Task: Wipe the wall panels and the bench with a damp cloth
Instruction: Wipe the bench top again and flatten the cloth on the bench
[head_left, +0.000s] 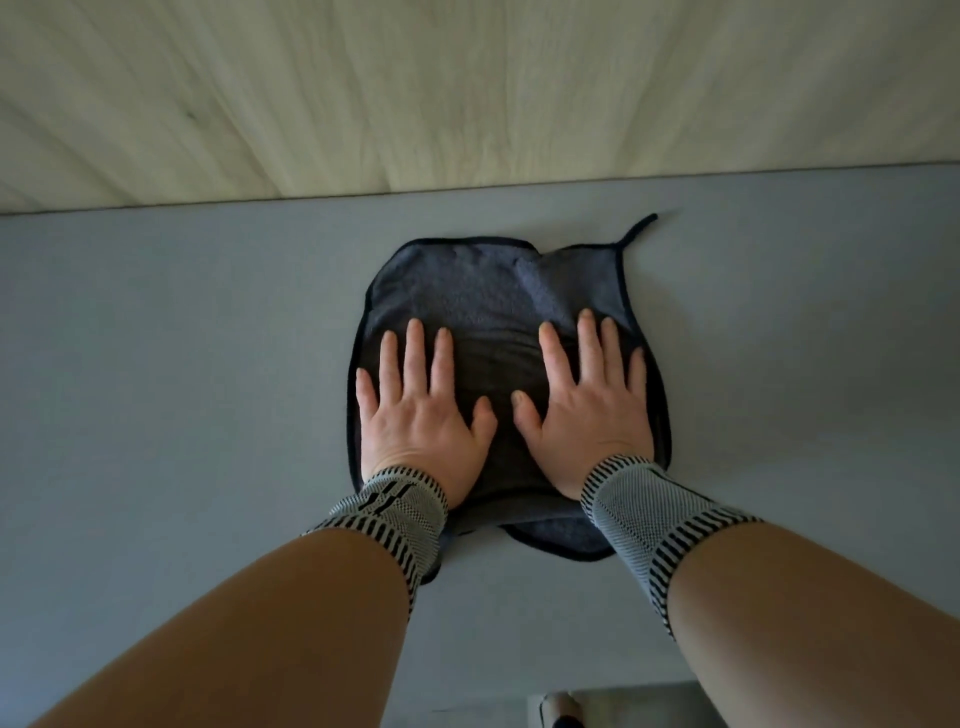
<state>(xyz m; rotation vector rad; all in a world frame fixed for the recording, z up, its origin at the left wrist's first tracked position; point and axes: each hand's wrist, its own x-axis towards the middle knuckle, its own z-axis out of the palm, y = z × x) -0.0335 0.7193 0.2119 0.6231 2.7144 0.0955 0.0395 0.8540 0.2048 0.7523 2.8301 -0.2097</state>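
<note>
Both palms flat, fingers straight and spread, nothing pinched: left hand (415, 410) pressing the left half of the cloth (493, 291), right hand (587, 410) pressing the right half, thumbs pointing inward and close together but apart. Head view: dark grey cloth with black edging, spread flat on the grey bench (182, 338), near the seam with the pale wood-grain wall panel (467, 93); thin loop (638, 228) sticking out from the far right corner; near edge folded over between the wrists. Striped knit wrist bands (395, 512) on both wrists, forearms bare. Small blurred object at bottom edge, not identifiable.
</note>
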